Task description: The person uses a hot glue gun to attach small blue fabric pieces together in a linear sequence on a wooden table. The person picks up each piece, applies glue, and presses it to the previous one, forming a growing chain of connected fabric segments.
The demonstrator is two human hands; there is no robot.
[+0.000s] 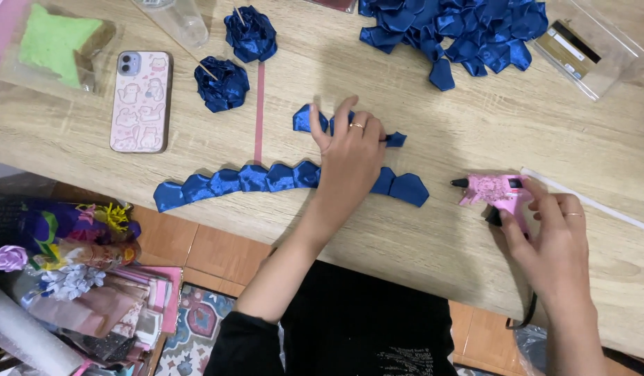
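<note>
We are finding open table [475, 132] at three o'clock; petals [461, 31] are blocking one, phone [141, 101] ten.
</note>
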